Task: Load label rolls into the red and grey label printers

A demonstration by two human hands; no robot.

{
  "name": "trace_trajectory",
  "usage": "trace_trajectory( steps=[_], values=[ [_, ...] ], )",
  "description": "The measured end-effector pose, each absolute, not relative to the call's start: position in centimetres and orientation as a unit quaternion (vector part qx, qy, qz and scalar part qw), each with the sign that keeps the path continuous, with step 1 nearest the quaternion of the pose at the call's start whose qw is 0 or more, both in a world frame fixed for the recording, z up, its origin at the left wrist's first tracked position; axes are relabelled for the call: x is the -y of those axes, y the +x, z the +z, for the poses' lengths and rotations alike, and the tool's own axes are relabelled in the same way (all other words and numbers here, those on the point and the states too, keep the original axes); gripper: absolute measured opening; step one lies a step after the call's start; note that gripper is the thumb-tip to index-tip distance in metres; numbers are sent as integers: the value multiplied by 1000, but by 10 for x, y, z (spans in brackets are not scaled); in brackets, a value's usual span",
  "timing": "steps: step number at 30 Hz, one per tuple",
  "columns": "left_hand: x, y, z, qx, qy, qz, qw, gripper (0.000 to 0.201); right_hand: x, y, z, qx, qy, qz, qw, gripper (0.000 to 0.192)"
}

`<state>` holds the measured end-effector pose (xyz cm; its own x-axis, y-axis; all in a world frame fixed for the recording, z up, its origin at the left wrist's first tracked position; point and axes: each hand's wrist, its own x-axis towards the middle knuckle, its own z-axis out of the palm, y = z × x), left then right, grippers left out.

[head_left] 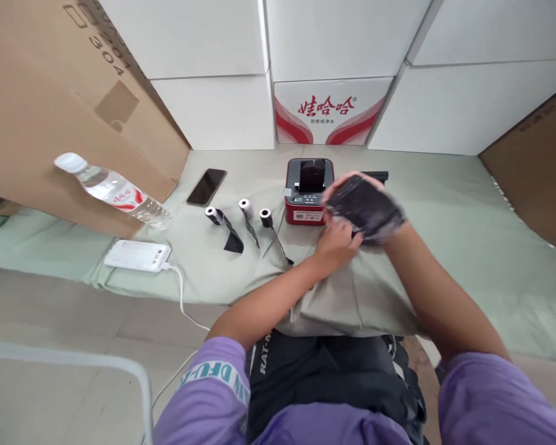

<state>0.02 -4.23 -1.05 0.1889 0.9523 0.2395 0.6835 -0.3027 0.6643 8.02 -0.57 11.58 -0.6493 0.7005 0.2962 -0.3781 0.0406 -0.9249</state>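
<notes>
My left hand [338,248] is closed, its fingers pinching the lower left edge of a black plastic sheet or bag [364,207]. The black plastic is blurred by motion and lies over my right hand [352,179], whose fingertips curl round its upper edge; most of that hand is hidden. Just left of my hands stands a small red and black printer [304,213] with a dark panel on top. A black bar-shaped thing [375,176] lies behind my right hand. Left of the printer are a white-cored roll [212,214], a second roll [245,207] and a black roll [265,217], each trailing a dark strip.
A phone [207,186] and a white power bank [138,255] with a cable lie on the cloth-covered surface [467,247]. A water bottle [115,191] leans by a cardboard box [74,93]. White cartons [213,111] stand behind. A white metal rail [74,356] is at lower left.
</notes>
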Motion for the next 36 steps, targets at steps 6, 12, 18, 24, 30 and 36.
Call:
trace_trajectory(
  steps=[6,12,18,24,30,36],
  values=[
    [46,-5,4,-533,763,293,218,65,-43,180,71,628,-356,497,482,76],
    [47,-7,3,-531,765,288,223,68,-51,194,32,670,-404,356,511,86],
    [46,-8,-1,-527,763,298,228,66,-44,191,41,772,-438,198,416,35],
    [46,-9,0,-526,763,293,233,66,-45,185,35,807,-464,142,335,19],
    [47,-8,0,-533,762,287,231,67,-51,179,34,798,-476,148,340,15],
    [46,-9,0,-529,765,290,227,66,-65,181,23,771,-504,199,335,12]
  ],
)
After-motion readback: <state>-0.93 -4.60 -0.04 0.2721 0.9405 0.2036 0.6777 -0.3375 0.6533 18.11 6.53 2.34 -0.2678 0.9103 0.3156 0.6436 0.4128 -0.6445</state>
